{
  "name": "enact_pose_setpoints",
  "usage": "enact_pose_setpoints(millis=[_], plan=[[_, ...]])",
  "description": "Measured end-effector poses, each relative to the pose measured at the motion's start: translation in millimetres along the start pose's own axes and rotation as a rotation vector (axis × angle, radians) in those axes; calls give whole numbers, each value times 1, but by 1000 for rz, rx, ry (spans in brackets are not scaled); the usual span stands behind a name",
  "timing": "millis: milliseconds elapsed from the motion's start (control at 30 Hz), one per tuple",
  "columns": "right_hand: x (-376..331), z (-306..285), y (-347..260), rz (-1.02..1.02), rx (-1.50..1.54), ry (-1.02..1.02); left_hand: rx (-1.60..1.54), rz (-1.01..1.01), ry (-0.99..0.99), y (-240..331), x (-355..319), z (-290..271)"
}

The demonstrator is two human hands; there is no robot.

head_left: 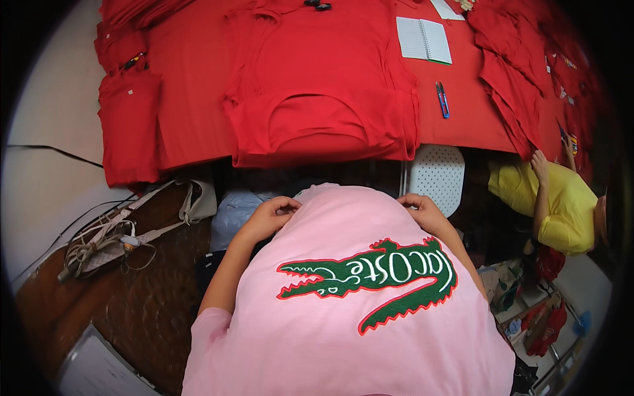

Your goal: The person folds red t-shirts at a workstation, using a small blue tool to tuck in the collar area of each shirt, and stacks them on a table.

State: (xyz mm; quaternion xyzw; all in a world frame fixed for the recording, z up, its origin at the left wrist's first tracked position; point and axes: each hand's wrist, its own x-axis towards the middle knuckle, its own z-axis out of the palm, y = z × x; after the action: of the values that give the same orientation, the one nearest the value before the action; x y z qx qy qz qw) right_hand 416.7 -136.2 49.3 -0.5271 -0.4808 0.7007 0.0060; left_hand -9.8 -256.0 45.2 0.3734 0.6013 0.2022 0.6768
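My left hand (280, 212) and right hand (420, 207) are at the two sides of the pink T-shirt (343, 224) I wear, close to its lower edge. The fingers of both are curled in and appear to pinch the shirt's fabric; their tips are partly hidden. Across the shirt's front runs a large green crocodile patch with red edging. Ahead of my hands, a red sleeveless garment (323, 72) lies flat on the red-covered table (188, 86). Its scooped neckline faces me, and its near end hangs at the table's front edge. Neither hand touches it.
Blue-handled thread snips (442, 100) and an open spiral notebook (424, 41) lie right of the garment. Folded red clothes (130, 125) are stacked at the left. A white perforated stool (437, 177) stands by the table. Bundled cables (105, 247) lie lower left. A person in yellow (561, 201) works at right.
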Motion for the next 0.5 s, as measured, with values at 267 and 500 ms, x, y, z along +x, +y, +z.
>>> enact_pose_setpoints(millis=[267, 500], plan=[[4, 14, 67, -145, -47, 155, 348, 82, 99, -63, 37, 46], [-3, 20, 96, 90, -66, 184, 315, -378, 183, -60, 13, 44]])
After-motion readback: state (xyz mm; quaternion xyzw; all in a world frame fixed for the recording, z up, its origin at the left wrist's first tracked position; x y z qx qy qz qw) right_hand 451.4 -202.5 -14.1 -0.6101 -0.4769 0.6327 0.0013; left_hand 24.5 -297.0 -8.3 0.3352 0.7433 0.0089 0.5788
